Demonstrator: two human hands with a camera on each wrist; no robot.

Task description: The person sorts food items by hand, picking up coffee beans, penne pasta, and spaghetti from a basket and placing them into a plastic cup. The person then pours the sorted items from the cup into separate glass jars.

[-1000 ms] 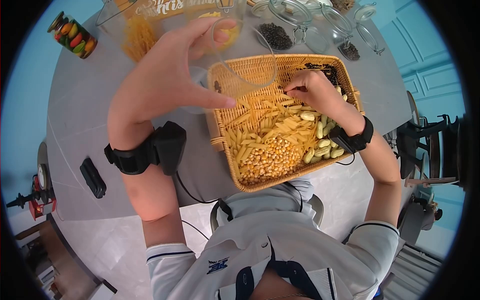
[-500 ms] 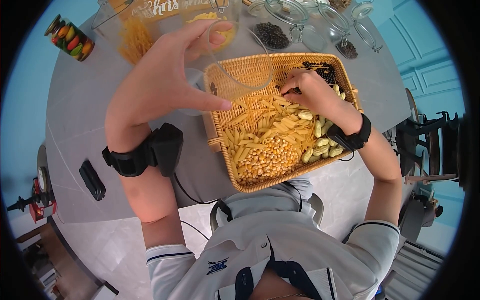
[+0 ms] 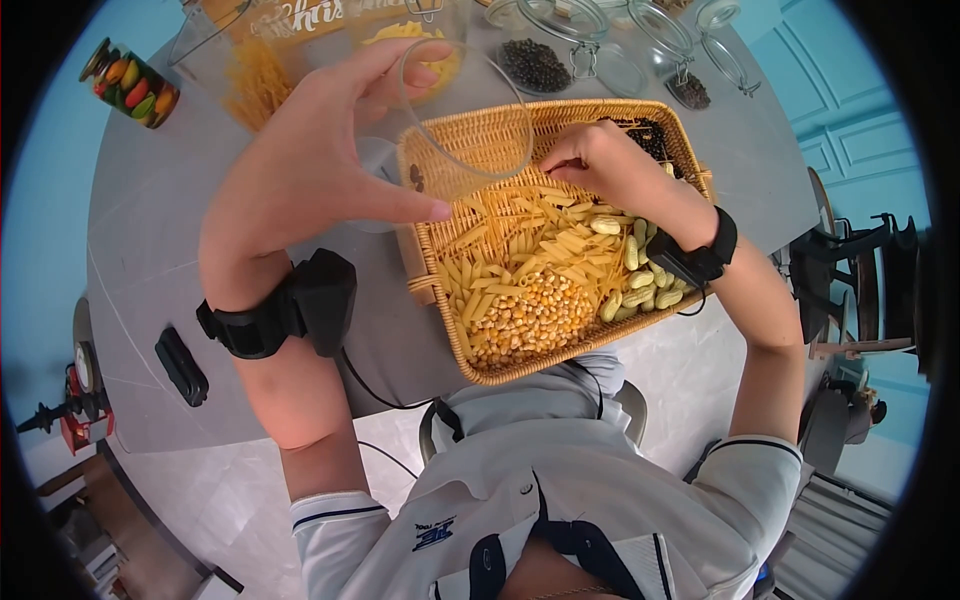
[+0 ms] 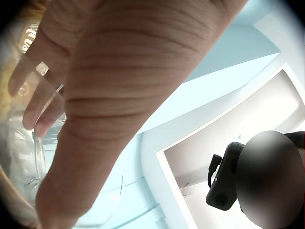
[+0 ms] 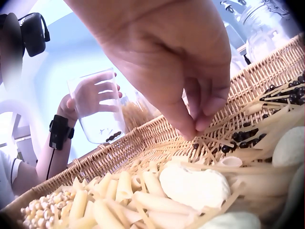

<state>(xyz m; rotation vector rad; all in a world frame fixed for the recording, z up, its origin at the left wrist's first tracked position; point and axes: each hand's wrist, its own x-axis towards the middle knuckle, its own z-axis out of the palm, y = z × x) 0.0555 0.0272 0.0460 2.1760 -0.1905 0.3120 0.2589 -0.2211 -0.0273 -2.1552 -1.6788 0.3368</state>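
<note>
My left hand [image 3: 330,150] grips a clear cup [image 5: 102,125] between thumb and fingers, tilted above the left side of a wicker basket [image 3: 690,140]. A few black beans [image 5: 113,137] lie at the cup's bottom. My right hand [image 3: 615,165] is inside the basket, thumb and forefinger tips pinched together with a black bean [image 5: 196,146] right at them. More loose black beans [image 5: 245,138] are scattered beside it among thin pasta strands. Penne [image 3: 560,240], corn kernels [image 3: 535,310] and peanuts [image 3: 645,285] fill the near part of the basket.
Open clip-top jars stand at the back, one with dark beans [image 3: 535,65], another with small dark contents [image 3: 690,92]. Behind my left hand are a clear container of spaghetti [image 3: 255,85] and a jar of colourful peppers [image 3: 130,88]. A black case [image 3: 182,365] lies on the table's left.
My right hand has shifted slightly left and back inside the basket, fingertips still pinched. The left hand keeps its hold on the cup, and the whole view has drifted a little.
</note>
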